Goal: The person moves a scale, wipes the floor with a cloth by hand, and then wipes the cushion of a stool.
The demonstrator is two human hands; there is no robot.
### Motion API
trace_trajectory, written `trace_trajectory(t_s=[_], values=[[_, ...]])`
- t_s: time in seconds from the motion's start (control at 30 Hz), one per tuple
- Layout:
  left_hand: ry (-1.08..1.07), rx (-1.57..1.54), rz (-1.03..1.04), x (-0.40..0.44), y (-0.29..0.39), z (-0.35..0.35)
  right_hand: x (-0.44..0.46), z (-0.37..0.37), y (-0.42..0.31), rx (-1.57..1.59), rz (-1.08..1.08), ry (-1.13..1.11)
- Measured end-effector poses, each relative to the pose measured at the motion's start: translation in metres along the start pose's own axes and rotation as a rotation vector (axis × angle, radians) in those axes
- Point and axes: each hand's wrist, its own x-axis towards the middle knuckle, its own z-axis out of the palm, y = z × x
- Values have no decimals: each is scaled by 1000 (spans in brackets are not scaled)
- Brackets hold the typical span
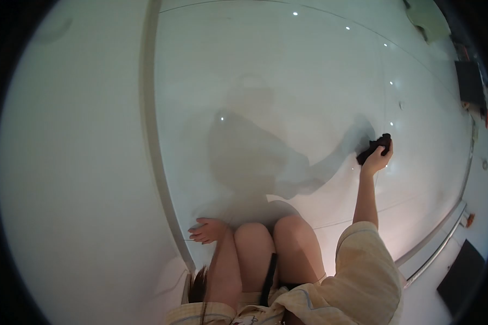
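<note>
A crumpled black cloth (373,149) is bunched in my right hand (379,157), whose fingers are wrapped round it. That arm is stretched out to the right, and the cloth is against the glossy pale tiled floor (320,70). My left hand (206,231) is empty, its fingers spread, beside my bare knees and close to the baseboard. Whether its palm presses on the floor I cannot tell. My body's shadow and small light reflections lie across the tiles.
A baseboard (149,108) and a pale wall (76,151) run along the left. On the right are a metal rail (436,246), a dark flat panel (463,276) and a black box-like object (470,81). A pale green item (428,19) sits at the top right.
</note>
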Motion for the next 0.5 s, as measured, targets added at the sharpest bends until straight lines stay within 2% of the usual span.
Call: trace_trajectory(t_s=[0.03, 0.1, 0.13, 0.17, 0.23, 0.27, 0.3, 0.37, 0.4, 0.47, 0.5], values=[[11, 5, -20, 0, 1, 0, -22, 8, -19, 75, -164, -78], [27, 21, -43, -4, 2, 2, -94, 31, -64, 217, -203, -290], [32, 25, -53, -7, 2, -1, -132, 33, -92, 326, -145, -576], [34, 29, -61, -10, 2, -4, -169, 47, -115, 329, -145, -583], [33, 36, -77, -8, -2, 1, -251, 82, -157, 562, -907, -1067], [29, 36, -78, -7, -16, 19, -295, 92, -184, 671, -879, -1324], [25, 35, -77, -6, -23, 29, -323, 92, -214, 769, -891, -1415], [69, 45, -57, -11, -3, 2, -375, 103, -247, 471, -1065, -1324], [67, 44, -48, -9, 2, 3, -380, 104, -252, 466, -1059, -1319], [58, 34, -50, -4, 7, 3, -385, 106, -258, 165, -1123, -1257], [50, 34, -58, -6, 4, 2, -382, 108, -260, 157, -1121, -1263]])
